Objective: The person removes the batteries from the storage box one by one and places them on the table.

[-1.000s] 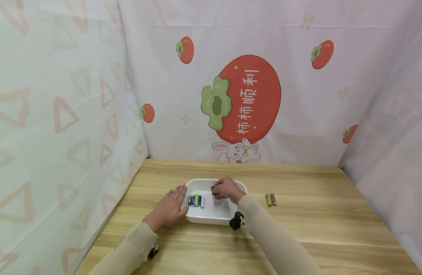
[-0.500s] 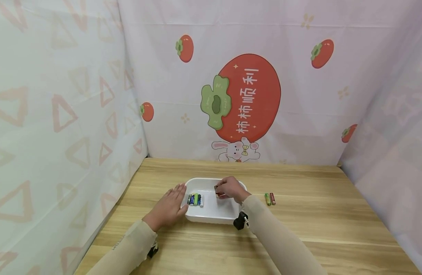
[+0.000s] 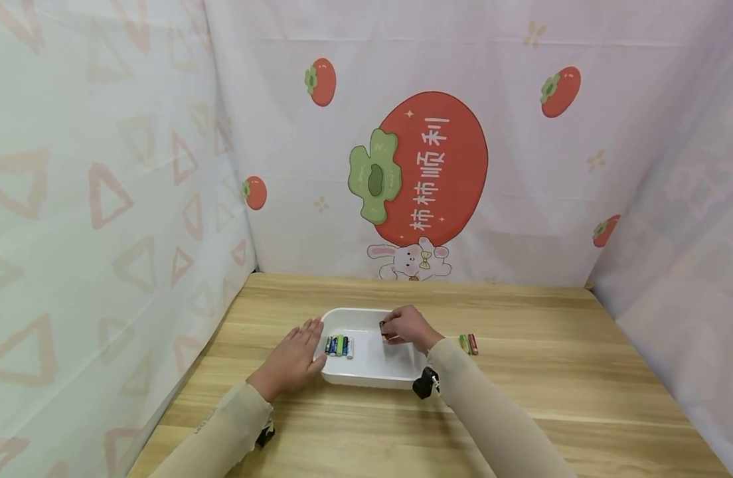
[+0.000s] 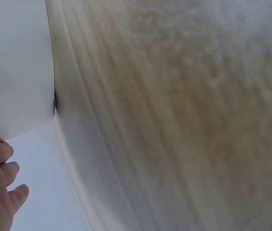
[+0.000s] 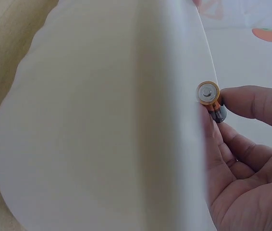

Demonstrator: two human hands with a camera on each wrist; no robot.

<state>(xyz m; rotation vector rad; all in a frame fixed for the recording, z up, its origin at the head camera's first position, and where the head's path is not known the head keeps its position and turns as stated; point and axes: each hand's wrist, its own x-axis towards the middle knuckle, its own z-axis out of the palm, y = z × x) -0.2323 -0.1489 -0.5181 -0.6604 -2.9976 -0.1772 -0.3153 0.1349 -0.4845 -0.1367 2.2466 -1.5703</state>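
A white tray (image 3: 366, 381) lies on the wooden table, with several batteries (image 3: 340, 345) side by side in its left half, among them green, blue and white ones. My left hand (image 3: 293, 362) rests against the tray's left rim, fingers straight. In the left wrist view, the fingers (image 4: 7, 168) show beside the tray's outer wall. My right hand (image 3: 409, 327) pinches a black and copper battery (image 3: 382, 330) over the right half of the tray. The right wrist view shows this battery (image 5: 208, 92) end-on, between thumb and fingers, above the tray wall.
To the right of the tray, a green battery (image 3: 465, 343) and a dark red battery (image 3: 473, 344) lie on the table (image 3: 552, 385). Patterned cloth walls (image 3: 295, 232) enclose the table at the back and both sides.
My right hand has shifted a little to the right over the tray, carrying the pinched battery. The left hand has stayed on the tray's left rim.
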